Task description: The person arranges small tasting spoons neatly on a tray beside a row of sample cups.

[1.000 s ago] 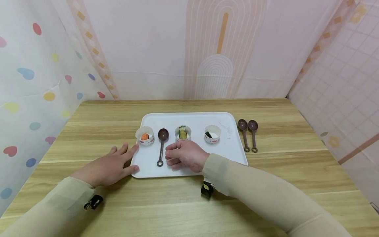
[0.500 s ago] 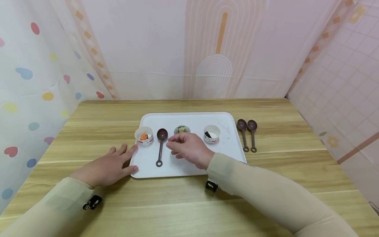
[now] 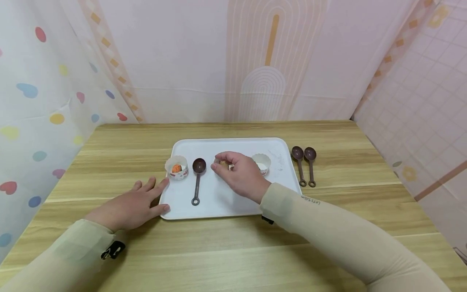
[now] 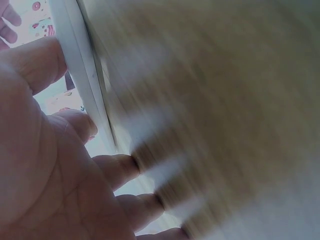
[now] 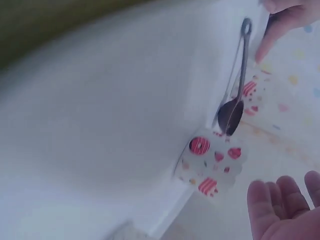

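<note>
My left hand [image 3: 127, 207] lies spread at the left edge of the white tray [image 3: 215, 202], thumb and a fingertip right at the rim. Over the tray, my right hand [image 3: 242, 176] hovers with bent fingers around the middle paper cup, largely covering it. In the right wrist view the fingers stand apart from that paper cup [image 5: 212, 162], holding nothing. A brown spoon [image 3: 199, 166] lies between the middle cup and the left paper cup [image 3: 181, 175], which contains an orange piece [image 3: 176, 168]. The right paper cup [image 3: 263, 162] is partly behind the right hand.
Two more brown spoons, one [image 3: 297, 153] beside the other [image 3: 310, 154], lie on the wooden table [image 3: 175, 251] to the right of the tray. A patterned curtain [image 3: 182, 61] hangs behind the table and along both sides.
My right hand has moved up the tray, away from me, from below the middle cup to over it, hiding most of it and part of the right cup. My left hand stays put.
</note>
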Demonstrator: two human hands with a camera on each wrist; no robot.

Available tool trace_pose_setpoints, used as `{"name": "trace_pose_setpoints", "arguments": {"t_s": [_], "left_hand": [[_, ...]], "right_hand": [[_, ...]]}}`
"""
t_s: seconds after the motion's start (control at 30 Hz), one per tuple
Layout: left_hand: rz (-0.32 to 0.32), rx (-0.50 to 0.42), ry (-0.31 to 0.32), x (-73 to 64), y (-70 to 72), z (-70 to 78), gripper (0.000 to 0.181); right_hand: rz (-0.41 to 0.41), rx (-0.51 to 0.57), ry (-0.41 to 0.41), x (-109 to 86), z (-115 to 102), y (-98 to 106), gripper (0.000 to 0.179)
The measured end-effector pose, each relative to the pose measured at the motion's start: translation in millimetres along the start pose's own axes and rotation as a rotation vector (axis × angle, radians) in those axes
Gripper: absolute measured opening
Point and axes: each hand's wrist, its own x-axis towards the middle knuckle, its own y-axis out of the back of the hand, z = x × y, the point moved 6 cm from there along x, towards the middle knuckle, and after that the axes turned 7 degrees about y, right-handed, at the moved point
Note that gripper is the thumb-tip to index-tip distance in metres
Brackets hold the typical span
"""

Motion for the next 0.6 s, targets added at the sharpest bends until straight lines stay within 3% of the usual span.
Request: {"name": "trace_pose_setpoints", "arguments": {"t_s": [0.23,0.6], "left_hand": [[0.005,-0.006,0.001,-0.4,-0.2,-0.4,0.091],[0.005,0.0,0.0,-0.8,0.8,1.0,0.09]], "right_hand": [[-0.014,-0.235,0.154,1.8,-0.6,11.3,0.041],[-0.055,-0.472,0.169,2.2,13.2,24.7,0.058]]}}
